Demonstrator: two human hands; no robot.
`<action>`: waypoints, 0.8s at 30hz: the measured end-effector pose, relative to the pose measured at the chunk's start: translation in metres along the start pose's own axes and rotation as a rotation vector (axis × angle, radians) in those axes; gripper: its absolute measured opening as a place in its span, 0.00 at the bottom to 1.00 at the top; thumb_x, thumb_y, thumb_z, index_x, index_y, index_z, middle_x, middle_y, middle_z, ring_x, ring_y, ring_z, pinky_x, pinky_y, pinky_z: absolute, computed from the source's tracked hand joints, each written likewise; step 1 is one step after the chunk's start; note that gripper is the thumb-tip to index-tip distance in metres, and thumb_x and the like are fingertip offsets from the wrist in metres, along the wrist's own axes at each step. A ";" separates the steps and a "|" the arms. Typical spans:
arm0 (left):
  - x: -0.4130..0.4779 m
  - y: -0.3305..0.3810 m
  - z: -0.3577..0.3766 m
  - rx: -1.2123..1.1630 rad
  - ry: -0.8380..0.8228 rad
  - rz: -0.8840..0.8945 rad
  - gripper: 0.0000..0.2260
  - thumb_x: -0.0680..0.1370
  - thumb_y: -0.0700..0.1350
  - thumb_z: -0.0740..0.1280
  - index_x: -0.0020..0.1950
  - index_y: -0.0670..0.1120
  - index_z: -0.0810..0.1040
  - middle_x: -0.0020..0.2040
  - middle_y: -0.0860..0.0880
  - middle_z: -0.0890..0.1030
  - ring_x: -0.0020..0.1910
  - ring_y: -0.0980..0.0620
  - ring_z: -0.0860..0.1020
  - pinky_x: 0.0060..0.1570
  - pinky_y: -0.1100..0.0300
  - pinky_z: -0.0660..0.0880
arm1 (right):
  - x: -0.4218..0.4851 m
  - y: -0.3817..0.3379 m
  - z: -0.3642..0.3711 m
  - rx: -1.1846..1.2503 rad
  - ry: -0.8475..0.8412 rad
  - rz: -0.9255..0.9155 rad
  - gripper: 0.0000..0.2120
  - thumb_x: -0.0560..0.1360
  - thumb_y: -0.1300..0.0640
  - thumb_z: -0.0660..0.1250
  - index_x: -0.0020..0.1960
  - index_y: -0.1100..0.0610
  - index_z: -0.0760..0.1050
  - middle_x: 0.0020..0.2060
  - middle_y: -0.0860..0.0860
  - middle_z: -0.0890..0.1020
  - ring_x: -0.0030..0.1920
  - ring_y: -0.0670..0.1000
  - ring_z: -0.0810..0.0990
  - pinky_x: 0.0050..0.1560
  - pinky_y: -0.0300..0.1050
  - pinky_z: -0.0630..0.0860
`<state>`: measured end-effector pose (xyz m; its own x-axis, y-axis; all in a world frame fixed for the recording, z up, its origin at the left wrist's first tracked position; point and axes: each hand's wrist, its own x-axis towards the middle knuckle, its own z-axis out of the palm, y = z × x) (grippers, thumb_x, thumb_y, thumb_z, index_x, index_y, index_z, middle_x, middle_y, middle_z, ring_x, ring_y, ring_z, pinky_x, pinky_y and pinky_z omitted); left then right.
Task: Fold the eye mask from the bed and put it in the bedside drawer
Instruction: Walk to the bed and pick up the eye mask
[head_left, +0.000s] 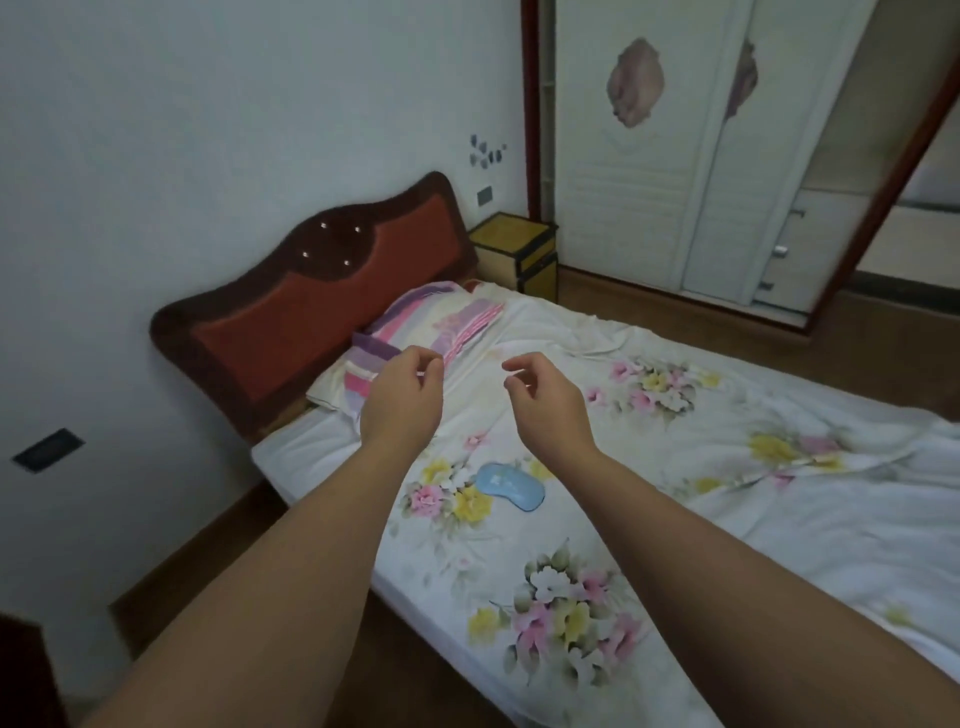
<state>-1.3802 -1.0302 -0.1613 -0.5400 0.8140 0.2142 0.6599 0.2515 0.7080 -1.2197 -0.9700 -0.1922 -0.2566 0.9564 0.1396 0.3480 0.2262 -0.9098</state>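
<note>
Both arms are stretched out over the bed (675, 519) here, bare forearms coming in from the bottom of the view. The left hand (402, 397) is up in the air with its fingers (428, 366) curled loosely inward, thumb and forefinger close together but with nothing between them. The right hand (550, 400) is about level with it and a little apart, same deal: fingers (519, 366) half curled, relaxed, holding nothing. Neither hand touches the bedding.

The eye mask (510, 487) is a light blue one with a darker blue edge, lying flat and unfolded on the floral sheet (571, 613), near the left edge of the mattress. It sits below and between the two wrists in the view, just beside a printed cluster of pink and yellow flowers. Nothing is on top of it.

Further up the bed there's a pillow (415, 332) in a pink, purple and cream striped cover, leaning against a dark reddish headboard (311, 296) with a few shiny studs near the top. The bedside cabinet (517, 249) is on the far side of the bed next to the headboard, yellowish with dark trim; whether its drawer is open or closed is hard to make out from this angle. Behind it stands a white wardrobe (649, 182) with shell pictures on the sliding doors. The floor (234, 561) is brown wood.
</note>
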 end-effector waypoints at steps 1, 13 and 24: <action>0.016 -0.006 0.010 0.000 -0.027 -0.004 0.08 0.81 0.51 0.60 0.49 0.54 0.78 0.47 0.55 0.81 0.46 0.51 0.79 0.45 0.56 0.69 | 0.014 0.008 0.005 -0.016 0.004 0.015 0.08 0.81 0.53 0.61 0.58 0.46 0.76 0.46 0.44 0.80 0.41 0.40 0.78 0.33 0.37 0.71; 0.173 -0.093 0.150 0.090 -0.311 -0.073 0.15 0.80 0.55 0.61 0.63 0.53 0.77 0.63 0.49 0.80 0.51 0.49 0.80 0.56 0.47 0.79 | 0.176 0.137 0.080 -0.127 -0.013 0.204 0.11 0.81 0.54 0.63 0.61 0.48 0.76 0.51 0.47 0.82 0.41 0.40 0.77 0.36 0.37 0.69; 0.239 -0.204 0.282 0.292 -0.587 -0.116 0.19 0.82 0.53 0.61 0.71 0.48 0.73 0.66 0.40 0.76 0.56 0.41 0.79 0.54 0.51 0.74 | 0.221 0.281 0.134 -0.231 -0.042 0.483 0.24 0.80 0.53 0.65 0.75 0.51 0.65 0.66 0.56 0.79 0.62 0.56 0.79 0.56 0.47 0.71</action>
<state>-1.4964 -0.7396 -0.4446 -0.2965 0.9023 -0.3129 0.7734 0.4191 0.4756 -1.2999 -0.7196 -0.4690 -0.0523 0.9545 -0.2936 0.6233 -0.1985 -0.7564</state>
